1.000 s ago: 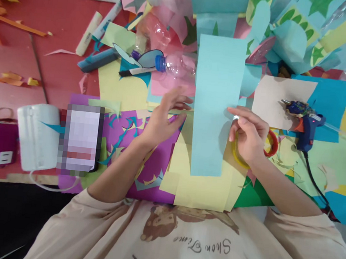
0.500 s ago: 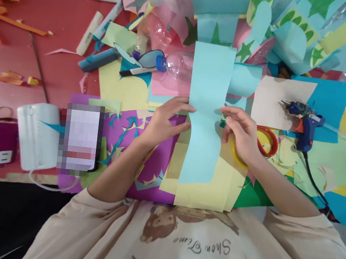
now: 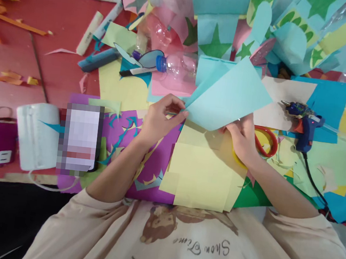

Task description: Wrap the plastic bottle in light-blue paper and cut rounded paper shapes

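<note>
Light blue, rectangular paper sheet is off the work surface, in front of and between the two hands, slightly bent. Long axis runs diagonally, from the near left end by the left hand up to the far right. A darker blue layer shows behind its upper left edge; can't tell if same sheet or another piece.

Left hand: thumb and index pinch the sheet's left corner, other fingers curled. Right hand: at the near edge, right of the lowest corner, thumb close to the edge, fingers partly under the paper; fingertips hidden, can't tell if it pinches. Left hand is nearer the left end; right hand nearer the right-hand corner, which points out over the off-white paper.

Below: overlapping pale yellow paper sheets. Red and yellow loop handles, probably scissors, just beside the right hand, partly covered by it. Dark blue glue gun with orange trigger farther right, apart from both hands. Clear plastic bottle with blue cap lies on its side beyond the left hand. Purple paper under left forearm.
</note>
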### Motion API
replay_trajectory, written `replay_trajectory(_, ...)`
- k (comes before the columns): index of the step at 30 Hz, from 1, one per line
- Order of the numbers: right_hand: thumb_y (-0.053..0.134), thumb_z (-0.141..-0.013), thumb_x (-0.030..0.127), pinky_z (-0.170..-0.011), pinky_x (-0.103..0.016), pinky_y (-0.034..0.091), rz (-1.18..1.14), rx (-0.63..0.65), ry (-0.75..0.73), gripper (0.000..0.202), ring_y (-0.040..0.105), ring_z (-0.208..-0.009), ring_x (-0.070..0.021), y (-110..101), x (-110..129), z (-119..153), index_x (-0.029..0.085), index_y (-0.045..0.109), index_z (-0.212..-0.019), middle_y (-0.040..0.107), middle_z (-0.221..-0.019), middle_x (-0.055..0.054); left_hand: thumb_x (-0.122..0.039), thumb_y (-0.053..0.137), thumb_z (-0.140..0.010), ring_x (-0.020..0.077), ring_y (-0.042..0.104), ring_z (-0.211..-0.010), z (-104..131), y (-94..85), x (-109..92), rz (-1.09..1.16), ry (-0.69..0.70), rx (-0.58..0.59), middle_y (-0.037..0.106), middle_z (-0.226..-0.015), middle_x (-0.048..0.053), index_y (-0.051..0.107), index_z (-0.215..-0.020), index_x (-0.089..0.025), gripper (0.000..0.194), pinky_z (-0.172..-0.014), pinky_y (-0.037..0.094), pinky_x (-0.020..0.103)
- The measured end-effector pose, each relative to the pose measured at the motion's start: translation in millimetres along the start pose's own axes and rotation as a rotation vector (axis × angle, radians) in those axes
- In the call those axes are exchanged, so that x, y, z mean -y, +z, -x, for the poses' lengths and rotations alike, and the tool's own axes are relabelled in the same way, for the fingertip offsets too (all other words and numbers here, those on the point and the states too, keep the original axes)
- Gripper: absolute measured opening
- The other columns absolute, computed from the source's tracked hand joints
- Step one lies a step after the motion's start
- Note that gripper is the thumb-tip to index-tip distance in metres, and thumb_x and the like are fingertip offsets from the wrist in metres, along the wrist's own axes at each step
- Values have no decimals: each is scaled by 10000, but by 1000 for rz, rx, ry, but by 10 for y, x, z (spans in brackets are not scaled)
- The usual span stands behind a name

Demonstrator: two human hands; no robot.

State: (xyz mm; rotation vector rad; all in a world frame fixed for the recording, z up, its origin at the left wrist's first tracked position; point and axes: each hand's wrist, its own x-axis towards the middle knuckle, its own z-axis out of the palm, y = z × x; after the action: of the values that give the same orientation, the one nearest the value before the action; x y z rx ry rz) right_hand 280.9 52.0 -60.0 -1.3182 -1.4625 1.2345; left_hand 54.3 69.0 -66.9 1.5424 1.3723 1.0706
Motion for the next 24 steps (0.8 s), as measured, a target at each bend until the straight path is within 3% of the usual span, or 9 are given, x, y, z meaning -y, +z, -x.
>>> replay_trajectory(6, 418, -924, 490, -842, -409, 532, 109, -69, -181, 352, 574, -1083, -228, -35, -72, -30, 356, 370, -1245, 536, -1217, -67, -366, 685, -756, 110, 657, -758, 0, -2, -14, 59, -11, 45, 648, -823, -1, 542, -937, -199, 285, -723, 569, 250)
replay_trajectory(8, 395, -932, 522, -907, -428, 515, 120, -107, -212, 397, 539, -1179, -237, -34, -69, -34, 370, 349, -1295, 478, -1339, -64, -334, 678, -755, 112, 661, -779, 5, -8, -23, 83, -18, 61, 656, -844, 3, 547, -960, -199, 278, -733, 570, 250)
replay_trajectory(11, 422, -931, 520, -954, -429, 495, 91, -165, -241, 395, 513, -1233, -235, -16, -50, -37, 375, 367, -1294, 478, -1355, -57, -288, 688, -739, 112, 659, -806, 23, -5, -32, 156, -28, 93, 657, -863, 8, 557, -989, -205, 294, -742, 564, 239)
replay_trajectory(15, 418, -935, 524, -856, -406, 529, 63, -201, -172, 329, 574, -1129, -237, -10, -60, -47, 351, 434, -1214, 565, -1174, -63, -281, 738, -711, 113, 647, -793, 61, 35, -48, 265, -44, 212, 639, -845, -3, 531, -1050, -228, 400, -728, 558, 233)
replay_trajectory(19, 503, -900, 540, -779, -374, 536, -16, -238, -86, 266, 614, -924, -215, -25, -62, -53, 294, 525, -1000, 588, -927, -37, -334, 769, -708, 103, 625, -726, 93, 73, -59, 305, -54, 368, 612, -844, -21, 470, -1172, -268, 556, -695, 545, 234)
replay_trajectory(24, 657, -841, 448, -689, -298, 515, -111, -115, -54, 229, 575, -750, -149, -6, 32, -11, 258, 537, -887, 580, -785, 6, -498, 717, -765, 142, 653, -757, 91, 63, -41, 334, -52, 407, 652, -877, 10, 423, -1261, -287, 614, -692, 535, 258)
